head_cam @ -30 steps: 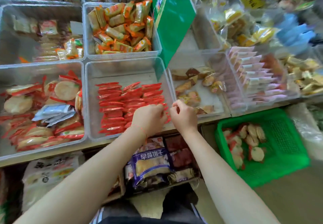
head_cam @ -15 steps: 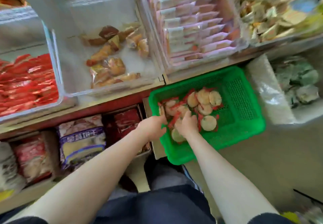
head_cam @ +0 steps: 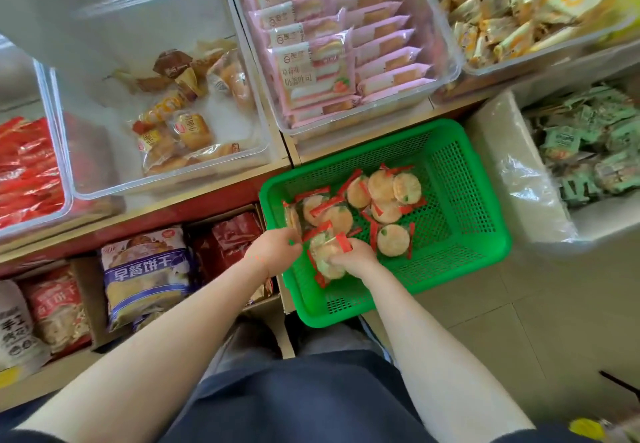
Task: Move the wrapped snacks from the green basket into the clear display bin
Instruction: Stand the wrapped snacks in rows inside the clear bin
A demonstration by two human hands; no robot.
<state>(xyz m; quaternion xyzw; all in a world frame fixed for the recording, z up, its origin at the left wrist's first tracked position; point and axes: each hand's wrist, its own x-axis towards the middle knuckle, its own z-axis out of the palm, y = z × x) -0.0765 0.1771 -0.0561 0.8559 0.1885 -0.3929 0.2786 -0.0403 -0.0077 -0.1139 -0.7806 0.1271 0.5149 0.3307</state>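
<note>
The green basket (head_cam: 460, 221) stands on the floor below the shelf, holding several round rice crackers in clear wrappers with red ends (head_cam: 381, 197). My right hand (head_cam: 353, 255) is inside the basket's near left part and grips a small stack of these wrapped crackers (head_cam: 325, 255). My left hand (head_cam: 273, 252) is at the basket's left rim, fingers curled and pinching the edge of a wrapper beside that stack. The clear bin that holds the same crackers is out of view to the left.
A clear bin with red packets (head_cam: 27, 165) sits at the far left of the shelf, then a bin of small cakes (head_cam: 173, 124) and a bin of pink packs (head_cam: 332, 44). Bagged goods (head_cam: 145, 276) fill the lower shelf. A lined box of green packets (head_cam: 588, 152) stands right of the basket.
Both hands left the red-packet bin on the shelf and dropped down right into the green basket. The right hand has gathered a stack of crackers; the left has closed in beside it.
</note>
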